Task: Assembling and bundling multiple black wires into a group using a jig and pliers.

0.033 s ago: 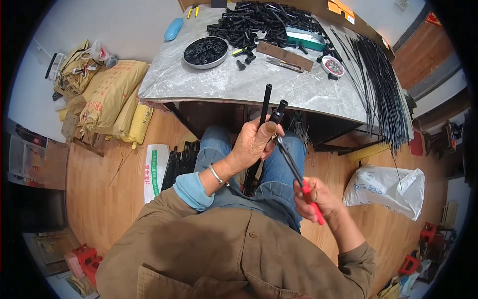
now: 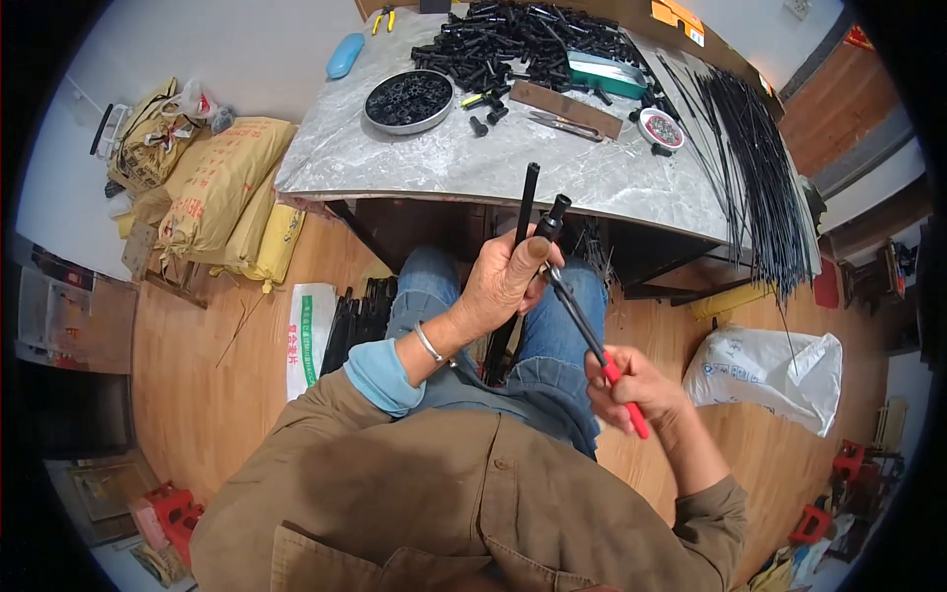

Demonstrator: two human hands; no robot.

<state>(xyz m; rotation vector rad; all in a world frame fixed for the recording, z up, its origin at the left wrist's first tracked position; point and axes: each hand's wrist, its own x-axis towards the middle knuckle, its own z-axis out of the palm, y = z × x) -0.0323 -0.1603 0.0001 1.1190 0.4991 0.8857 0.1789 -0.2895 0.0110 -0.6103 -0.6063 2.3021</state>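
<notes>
Above my lap, my left hand [image 2: 501, 281] is closed around a black plastic fitting [image 2: 554, 219] with a narrow top end, thumb pressed along it. A long thin black rod [image 2: 529, 202] stands upright beside the fitting in the same grip. My right hand [image 2: 633, 390] grips the red handles of long-nose pliers [image 2: 582, 318]. The metal tip of the pliers reaches the lower end of the fitting at my left fingers; what exactly the jaws hold is hidden there.
A grey marble-patterned table [image 2: 326, 163] stands ahead. On it lie a heap of black fittings [image 2: 493, 44], a round tin of small black parts [image 2: 408, 101], scissors [image 2: 567, 126] and a bundle of black rods [image 2: 745, 148]. Sacks [image 2: 222, 187] sit left, a white bag [image 2: 764, 370] right.
My right hand and the red handles have shifted slightly to the right and up. My left hand and the fitting stay nearly in place.
</notes>
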